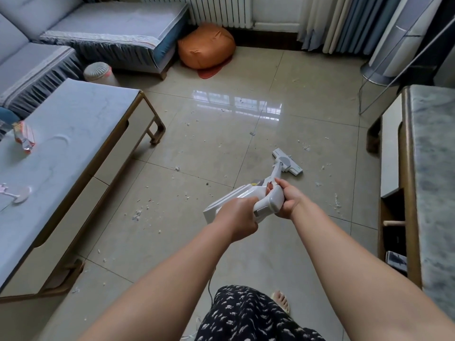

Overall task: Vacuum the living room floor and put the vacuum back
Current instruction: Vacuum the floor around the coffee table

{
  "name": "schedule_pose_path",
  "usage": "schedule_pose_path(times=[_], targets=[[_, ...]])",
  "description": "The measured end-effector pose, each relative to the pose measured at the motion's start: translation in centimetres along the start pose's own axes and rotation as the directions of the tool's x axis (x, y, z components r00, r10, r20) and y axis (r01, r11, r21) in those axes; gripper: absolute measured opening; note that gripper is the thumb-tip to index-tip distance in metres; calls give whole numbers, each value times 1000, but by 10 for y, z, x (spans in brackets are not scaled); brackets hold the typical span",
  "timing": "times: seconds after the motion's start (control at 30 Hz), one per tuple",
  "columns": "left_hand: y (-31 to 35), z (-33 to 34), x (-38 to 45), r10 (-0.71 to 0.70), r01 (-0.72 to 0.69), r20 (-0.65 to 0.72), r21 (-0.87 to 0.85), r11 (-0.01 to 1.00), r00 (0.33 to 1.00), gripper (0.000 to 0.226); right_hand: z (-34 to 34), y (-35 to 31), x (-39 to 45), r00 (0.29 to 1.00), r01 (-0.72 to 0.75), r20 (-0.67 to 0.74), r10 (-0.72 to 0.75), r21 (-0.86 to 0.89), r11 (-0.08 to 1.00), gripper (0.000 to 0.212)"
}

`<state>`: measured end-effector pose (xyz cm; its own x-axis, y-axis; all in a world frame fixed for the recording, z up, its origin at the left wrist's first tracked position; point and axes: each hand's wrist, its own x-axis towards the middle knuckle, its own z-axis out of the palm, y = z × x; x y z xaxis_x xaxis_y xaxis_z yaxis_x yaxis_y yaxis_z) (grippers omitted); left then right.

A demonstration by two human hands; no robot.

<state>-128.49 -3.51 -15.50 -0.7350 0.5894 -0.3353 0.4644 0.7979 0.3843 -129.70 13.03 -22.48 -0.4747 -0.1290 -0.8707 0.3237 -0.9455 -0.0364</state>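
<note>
We held the vacuum (248, 196) in both hands, low in front of us and a little right of centre. Our left hand (236, 217) was wrapped around the rear of the white body, fingers curled over its top edge; our right hand (286, 199) gripped the handle from the other side, fingers clenched around it.

The relation that mattered was the long axis. From our hands the wand ran out toward about one o'clock, ending in the floor head (288, 162), which sat flat on the tiled floor (221, 134) with its width lying across the wand. Both hands were at the near end of that axis, the right one slightly nearer the head.

Paper scraps (138, 214) lay mostly to the left, at about nine to eleven o'clock from the head, between it and the coffee table (64, 134). More bits (337, 204) lay at about four o'clock from it, beside the cabinet (406, 183). We judged the work was early, since much litter remained, and the next stroke would call for swinging the axis leftward.
</note>
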Motion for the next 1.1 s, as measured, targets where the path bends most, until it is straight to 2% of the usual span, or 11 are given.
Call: schedule_pose_path(times=[0.43, 0.63, 1.1], targets=[[-7, -36, 88, 64, -64, 4, -14, 998, 998, 17, 49, -69, 29, 998, 37, -44, -36, 27, 999, 25], [-24, -56, 128, 119, -119, 26, 4, 993, 993, 20, 74, -88, 50, 998, 57, -29, -55, 91, 994, 25], [-11, -63, 179, 164, -164, 55, -5, 986, 985, 19, 79, -137, 70, 995, 71, -78, -66, 58, 996, 24]])
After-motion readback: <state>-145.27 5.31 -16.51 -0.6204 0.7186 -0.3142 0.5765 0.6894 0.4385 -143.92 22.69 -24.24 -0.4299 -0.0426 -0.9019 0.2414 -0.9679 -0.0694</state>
